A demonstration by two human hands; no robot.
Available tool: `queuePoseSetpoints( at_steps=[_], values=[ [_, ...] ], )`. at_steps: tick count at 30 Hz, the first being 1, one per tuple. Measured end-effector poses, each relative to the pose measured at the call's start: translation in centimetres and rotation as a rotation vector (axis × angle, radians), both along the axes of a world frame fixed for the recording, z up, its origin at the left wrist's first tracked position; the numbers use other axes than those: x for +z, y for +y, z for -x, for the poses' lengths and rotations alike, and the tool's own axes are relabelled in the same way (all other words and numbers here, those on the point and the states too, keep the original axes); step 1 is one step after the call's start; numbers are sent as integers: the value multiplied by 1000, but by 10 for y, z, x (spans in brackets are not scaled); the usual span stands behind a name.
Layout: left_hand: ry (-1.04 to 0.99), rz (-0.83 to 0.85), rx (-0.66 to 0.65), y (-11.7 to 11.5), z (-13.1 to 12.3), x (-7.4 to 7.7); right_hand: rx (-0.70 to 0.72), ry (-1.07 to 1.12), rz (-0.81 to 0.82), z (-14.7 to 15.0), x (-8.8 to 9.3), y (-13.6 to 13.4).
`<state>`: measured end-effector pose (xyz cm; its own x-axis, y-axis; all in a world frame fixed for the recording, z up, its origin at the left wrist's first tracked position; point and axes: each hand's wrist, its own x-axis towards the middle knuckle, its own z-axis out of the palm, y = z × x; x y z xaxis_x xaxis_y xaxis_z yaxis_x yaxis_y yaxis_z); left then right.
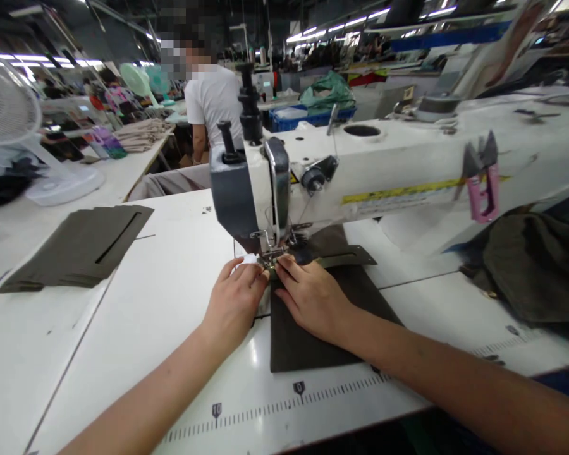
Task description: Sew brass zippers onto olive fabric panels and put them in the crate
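Note:
A dark olive fabric piece (313, 338) lies under the head of a white sewing machine (260, 183). My right hand (315, 297) rests on this fabric, its fingers partly spread and their tips beside the presser foot. Just left of the needle area is my left hand (237, 294), with fingers curled together at the fabric's edge; what they pinch is too small to make out. A small white item shows behind its fingertips. A narrow slotted strip (363, 254) extends to the right behind my right hand.
Olive fabric pieces (76, 243) are stacked at the left. Pink-handled snips (484, 189) hang on the machine arm. Bunched dark cloth (535, 268) lies at the right. A white fan (66, 183) stands far left. A person in a white shirt (215, 101) is beyond the table.

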<state>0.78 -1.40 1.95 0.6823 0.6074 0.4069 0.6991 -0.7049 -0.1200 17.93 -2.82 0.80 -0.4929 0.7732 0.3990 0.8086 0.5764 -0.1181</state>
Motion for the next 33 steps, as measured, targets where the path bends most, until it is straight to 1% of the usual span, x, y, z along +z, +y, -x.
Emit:
queuePoseSetpoints(
  at_steps=[7,14,28,33],
  values=[
    [0,6,-23,2,-2,3,-2,-42,49,-1,4,2],
    [-20,4,-49,11,-3,-2,-5,-24,45,-1,1,10],
    [-74,-1,27,11,-5,-5,-27,-1,35,3,0,13],
    [-107,-27,32,11,-4,-11,-21,60,21,4,-4,15]
  ],
)
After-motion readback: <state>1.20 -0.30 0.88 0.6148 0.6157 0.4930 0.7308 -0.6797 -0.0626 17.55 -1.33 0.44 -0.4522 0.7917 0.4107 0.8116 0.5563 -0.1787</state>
